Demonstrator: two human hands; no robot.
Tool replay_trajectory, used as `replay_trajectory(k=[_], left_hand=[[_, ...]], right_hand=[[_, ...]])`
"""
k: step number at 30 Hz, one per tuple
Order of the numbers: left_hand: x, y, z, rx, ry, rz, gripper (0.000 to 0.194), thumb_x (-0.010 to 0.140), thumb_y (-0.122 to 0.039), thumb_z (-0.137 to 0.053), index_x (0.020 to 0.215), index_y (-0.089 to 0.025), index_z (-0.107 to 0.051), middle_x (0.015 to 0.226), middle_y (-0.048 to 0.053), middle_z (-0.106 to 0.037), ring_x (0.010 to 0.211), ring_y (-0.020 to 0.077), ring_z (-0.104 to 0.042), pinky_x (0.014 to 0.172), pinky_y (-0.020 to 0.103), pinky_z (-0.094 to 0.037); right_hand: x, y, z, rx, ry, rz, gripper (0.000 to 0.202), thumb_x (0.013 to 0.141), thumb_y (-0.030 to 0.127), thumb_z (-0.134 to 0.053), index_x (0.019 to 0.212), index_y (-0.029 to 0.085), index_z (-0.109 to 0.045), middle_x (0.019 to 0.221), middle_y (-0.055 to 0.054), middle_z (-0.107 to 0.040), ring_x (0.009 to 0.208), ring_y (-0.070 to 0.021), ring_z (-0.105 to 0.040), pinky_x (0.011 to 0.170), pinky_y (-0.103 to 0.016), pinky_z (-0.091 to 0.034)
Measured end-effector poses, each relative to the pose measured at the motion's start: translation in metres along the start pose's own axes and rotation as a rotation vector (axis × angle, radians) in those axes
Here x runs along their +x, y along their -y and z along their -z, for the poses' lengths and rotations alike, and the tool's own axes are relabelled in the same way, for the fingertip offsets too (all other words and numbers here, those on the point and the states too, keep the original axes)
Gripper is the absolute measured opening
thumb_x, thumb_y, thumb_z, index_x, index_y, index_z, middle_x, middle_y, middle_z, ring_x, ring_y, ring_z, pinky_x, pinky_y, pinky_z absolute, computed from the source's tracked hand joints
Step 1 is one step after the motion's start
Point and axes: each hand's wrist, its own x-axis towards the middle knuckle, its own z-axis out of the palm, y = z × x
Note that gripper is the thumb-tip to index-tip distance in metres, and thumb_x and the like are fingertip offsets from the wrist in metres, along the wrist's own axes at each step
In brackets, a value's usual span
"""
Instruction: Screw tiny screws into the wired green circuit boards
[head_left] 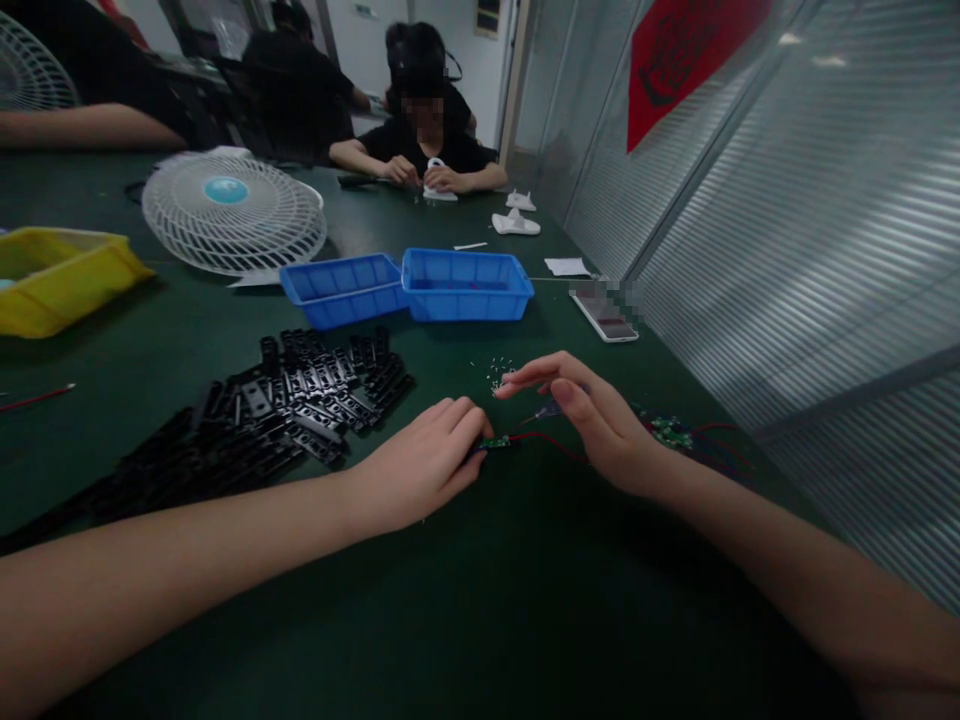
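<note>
My left hand is closed on a small green circuit board in a dark piece, low over the green table. A red wire runs from the board toward my right hand. My right hand is open, fingers stretched out to the left, above the table. Beneath its fingers lies a screwdriver with a translucent handle. Tiny screws are scattered just beyond the fingertips. Black plastic parts form a pile left of my left hand. More green boards with wires lie behind my right wrist.
Two blue bins stand beyond the pile, with a white fan behind them. A yellow bin is at the left. A phone lies near the right edge by the partition. Across the table a person handles white parts.
</note>
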Motion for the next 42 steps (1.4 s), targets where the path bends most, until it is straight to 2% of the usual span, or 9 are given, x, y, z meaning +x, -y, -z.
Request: replay_trajectory(k=[4, 7, 12, 19, 26, 30, 33, 37, 42], left_hand=[[0.0, 0.0, 0.001, 0.003, 0.017, 0.008, 0.013, 0.093, -0.024, -0.045, 0.104, -0.018, -0.046, 0.101, 0.005, -0.05, 0.093, 0.0203, -0.047, 0.081, 0.036, -0.044], [0.0, -0.002, 0.003, -0.006, 0.022, 0.016, 0.012, 0.093, -0.023, -0.045, 0.104, -0.018, -0.046, 0.101, 0.005, -0.05, 0.093, 0.0198, -0.047, 0.081, 0.036, -0.044], [0.0, -0.003, 0.004, 0.006, 0.032, -0.007, 0.01, 0.093, -0.023, -0.045, 0.102, -0.018, -0.045, 0.1, 0.005, -0.05, 0.091, 0.0195, -0.047, 0.079, 0.035, -0.043], [0.0, -0.001, 0.003, 0.021, 0.044, -0.036, 0.011, 0.094, -0.024, -0.044, 0.103, -0.018, -0.045, 0.101, 0.005, -0.05, 0.091, 0.0199, -0.047, 0.078, 0.035, -0.042], [0.0, 0.0, 0.001, 0.013, 0.047, -0.025, 0.012, 0.093, -0.025, -0.045, 0.103, -0.019, -0.045, 0.1, 0.005, -0.05, 0.09, 0.02, -0.047, 0.079, 0.036, -0.041], [0.0, -0.001, 0.002, -0.003, 0.057, -0.02, 0.011, 0.093, -0.024, -0.044, 0.103, -0.019, -0.045, 0.101, 0.004, -0.05, 0.091, 0.0198, -0.047, 0.08, 0.037, -0.041], [0.001, -0.002, 0.003, -0.018, 0.063, -0.014, 0.01, 0.093, -0.024, -0.044, 0.102, -0.019, -0.045, 0.101, 0.004, -0.05, 0.09, 0.0196, -0.047, 0.078, 0.036, -0.041], [0.001, -0.001, 0.002, -0.024, 0.063, -0.017, 0.011, 0.093, -0.024, -0.044, 0.102, -0.019, -0.045, 0.102, 0.004, -0.05, 0.091, 0.0198, -0.047, 0.08, 0.036, -0.041], [0.002, -0.001, 0.001, -0.019, 0.043, -0.02, 0.012, 0.093, -0.025, -0.045, 0.103, -0.019, -0.047, 0.101, 0.005, -0.051, 0.089, 0.0196, -0.047, 0.079, 0.036, -0.042]], right_hand=[[0.0, -0.01, -0.013, 0.478, -0.01, -0.081, 0.021, 0.097, 0.037, -0.039, 0.086, 0.022, -0.048, 0.071, 0.003, -0.053, 0.074, -0.0131, -0.059, 0.075, -0.031, -0.045], [-0.002, -0.013, -0.02, 0.548, -0.058, -0.108, 0.032, 0.096, 0.04, -0.04, 0.071, 0.021, -0.04, 0.064, 0.005, -0.037, 0.058, -0.0104, -0.043, 0.06, -0.027, -0.036], [-0.006, 0.002, -0.018, 0.617, 0.05, -0.142, 0.043, 0.093, 0.053, -0.021, 0.068, 0.022, -0.037, 0.068, 0.001, -0.034, 0.064, -0.0151, -0.037, 0.066, -0.033, -0.035], [-0.001, 0.007, -0.008, 0.668, 0.047, -0.201, 0.033, 0.097, 0.033, -0.025, 0.083, 0.02, -0.052, 0.075, 0.0, -0.047, 0.072, -0.0153, -0.052, 0.073, -0.034, -0.042], [-0.003, 0.005, 0.003, 0.184, 0.021, 0.006, 0.023, 0.096, 0.032, -0.043, 0.092, 0.018, -0.06, 0.091, -0.004, -0.067, 0.089, -0.015, -0.064, 0.082, -0.031, -0.048], [-0.009, 0.007, 0.01, -0.323, -0.054, 0.173, 0.013, 0.09, 0.026, -0.056, 0.085, 0.017, -0.063, 0.074, 0.0, -0.066, 0.067, -0.0105, -0.061, 0.063, -0.022, -0.043], [-0.012, 0.008, 0.013, -0.669, -0.087, 0.321, 0.024, 0.088, 0.025, -0.057, 0.066, 0.016, -0.057, 0.057, 0.003, -0.053, 0.053, -0.0077, -0.048, 0.053, -0.023, -0.033], [-0.01, 0.01, 0.014, -0.76, -0.08, 0.245, 0.03, 0.089, 0.03, -0.047, 0.061, 0.018, -0.048, 0.054, 0.003, -0.044, 0.049, -0.0082, -0.041, 0.05, -0.024, -0.028], [-0.01, 0.018, 0.01, -0.679, -0.048, 0.127, 0.016, 0.084, 0.022, -0.04, 0.096, 0.015, -0.047, 0.076, -0.002, -0.054, 0.062, -0.0115, -0.051, 0.055, -0.025, -0.037]])
